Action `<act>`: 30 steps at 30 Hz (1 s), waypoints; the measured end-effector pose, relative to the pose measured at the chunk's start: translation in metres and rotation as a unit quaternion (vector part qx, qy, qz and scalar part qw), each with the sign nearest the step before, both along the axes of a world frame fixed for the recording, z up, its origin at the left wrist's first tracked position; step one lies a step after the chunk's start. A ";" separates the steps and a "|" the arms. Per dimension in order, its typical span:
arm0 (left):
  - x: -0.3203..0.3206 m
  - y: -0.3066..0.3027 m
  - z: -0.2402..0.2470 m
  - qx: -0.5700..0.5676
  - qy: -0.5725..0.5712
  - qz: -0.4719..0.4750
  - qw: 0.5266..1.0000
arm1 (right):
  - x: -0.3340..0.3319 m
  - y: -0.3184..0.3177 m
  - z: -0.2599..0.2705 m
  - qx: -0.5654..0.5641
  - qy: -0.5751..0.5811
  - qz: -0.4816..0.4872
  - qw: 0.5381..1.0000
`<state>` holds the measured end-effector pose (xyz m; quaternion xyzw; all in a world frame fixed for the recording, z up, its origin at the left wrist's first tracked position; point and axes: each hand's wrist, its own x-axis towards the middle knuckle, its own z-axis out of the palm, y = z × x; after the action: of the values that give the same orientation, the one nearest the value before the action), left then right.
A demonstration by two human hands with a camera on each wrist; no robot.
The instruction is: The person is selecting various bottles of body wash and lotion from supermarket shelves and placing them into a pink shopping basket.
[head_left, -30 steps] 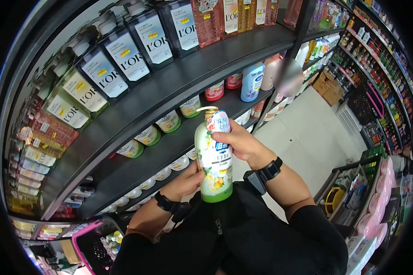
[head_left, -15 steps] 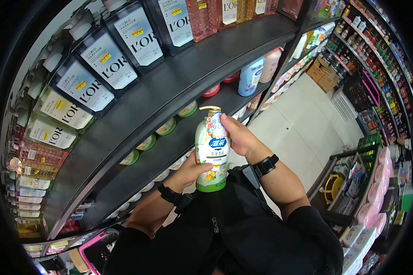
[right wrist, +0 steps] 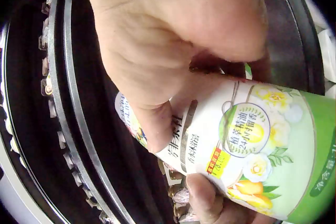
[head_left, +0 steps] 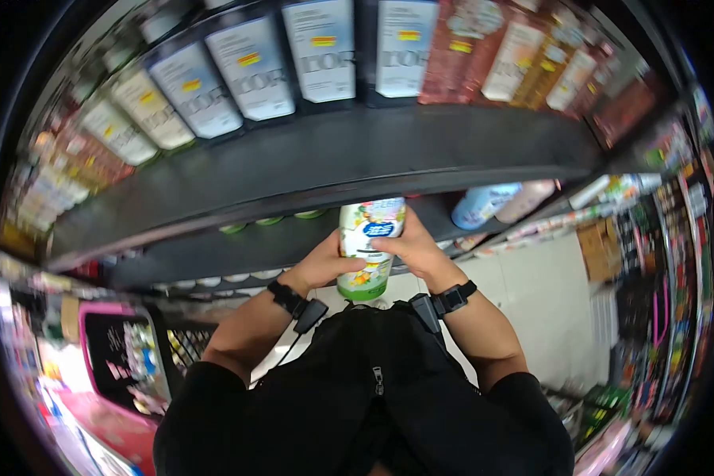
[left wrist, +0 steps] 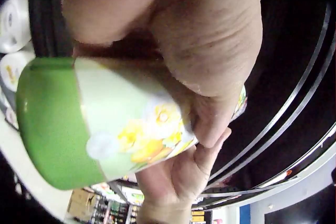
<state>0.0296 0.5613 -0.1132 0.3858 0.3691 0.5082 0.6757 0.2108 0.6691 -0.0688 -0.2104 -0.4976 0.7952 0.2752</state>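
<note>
Both hands hold a white and green body wash bottle [head_left: 370,213] with a flower print, in front of the shelf edge. My left hand [head_left: 323,262] grips its lower left side, thumb across the front. Higher up on the other side, my right hand [head_left: 417,247] grips it with the thumb over the label. In the left wrist view the green base [left wrist: 50,124] points left. A small red and yellow price sticker [right wrist: 216,161] shows on the label in the right wrist view. The shelf edge overlaps the bottle's top in the head view, and its pump is hidden.
Tall pump bottles [head_left: 321,55] line the upper shelf [head_left: 357,151]. Below stand green-based bottles [head_left: 270,220] and a blue bottle [head_left: 484,205]. A pink-rimmed black cart [head_left: 87,357] stands at the lower left. Cardboard boxes [head_left: 599,250] sit on the floor at the right.
The view has swung, so the shelf now runs more level and the cart shows more. The bottle has risen toward the shelf edge, and the right thumb has moved down onto the label.
</note>
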 end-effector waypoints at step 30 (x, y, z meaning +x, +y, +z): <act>-0.002 0.032 -0.112 0.110 0.574 0.257 0.770 | -0.014 0.038 -0.111 0.282 -0.341 0.041 0.896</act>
<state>0.0278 0.5935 -0.2251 0.5678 0.7154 0.3842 0.1351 0.1973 0.7071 -0.1796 -0.3614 -0.7724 0.5119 0.1038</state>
